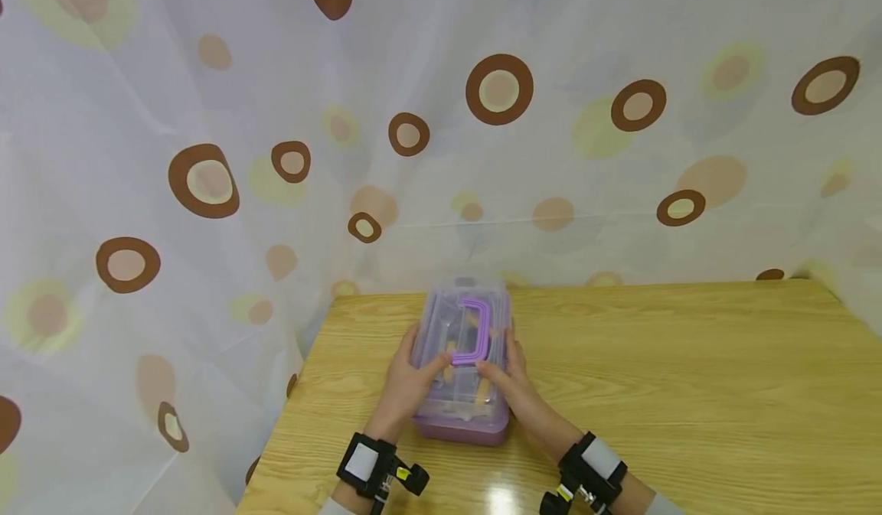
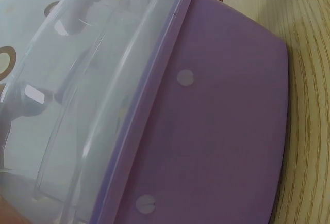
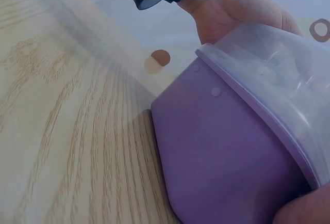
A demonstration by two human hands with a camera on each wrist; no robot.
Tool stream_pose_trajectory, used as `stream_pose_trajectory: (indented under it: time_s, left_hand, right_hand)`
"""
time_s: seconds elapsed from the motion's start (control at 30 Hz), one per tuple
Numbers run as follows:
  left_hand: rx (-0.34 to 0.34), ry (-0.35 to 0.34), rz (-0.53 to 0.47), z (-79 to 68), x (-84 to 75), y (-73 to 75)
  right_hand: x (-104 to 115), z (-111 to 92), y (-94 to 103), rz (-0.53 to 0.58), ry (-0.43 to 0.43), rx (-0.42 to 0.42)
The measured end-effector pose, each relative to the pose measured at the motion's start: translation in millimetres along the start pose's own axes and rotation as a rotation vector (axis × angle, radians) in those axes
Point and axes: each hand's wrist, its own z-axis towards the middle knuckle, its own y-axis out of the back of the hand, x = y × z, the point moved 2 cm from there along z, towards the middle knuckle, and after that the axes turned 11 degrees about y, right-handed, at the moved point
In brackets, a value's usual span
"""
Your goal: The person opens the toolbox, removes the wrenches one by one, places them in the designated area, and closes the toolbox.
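Note:
A purple plastic storage box (image 1: pixel 462 431) with a clear lid (image 1: pixel 451 404) stands on the table. A purple handle (image 1: pixel 483 331) lies on the lid, and orange-yellow and pale items show dimly through it; their kind is unclear. My left hand (image 1: pixel 403 385) holds the box's left side, its thumb on the lid near the handle. From the right, my right hand (image 1: pixel 525 399) grips the opposite side, thumb also on the lid. Close up, the left wrist view shows the purple side wall (image 2: pixel 221 110) with round white dots. In the right wrist view, the left hand (image 3: pixel 232 7) appears beyond the box.
The light wood-grain table (image 1: pixel 689 392) extends far to the right of the box. A white curtain (image 1: pixel 441 178) with brown and yellow spots hangs behind the table and along its left side. Each wrist carries a black strapped camera mount (image 1: pixel 368 463).

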Motion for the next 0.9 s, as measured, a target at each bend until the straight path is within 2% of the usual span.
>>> stream_pose_trajectory:
  time_s: [0.67, 0.9]
  left_hand:
    - [0.020, -0.017, 0.010, -3.4, -7.0, -25.6]
    - [0.030, -0.036, 0.019, -5.8, -10.8, -31.0]
  right_hand:
    - [1.7, -6.4, 26.6, 0.008, -0.024, 0.019]
    - [-0.3, -6.6, 32.1, 0.026, -0.005, 0.018]
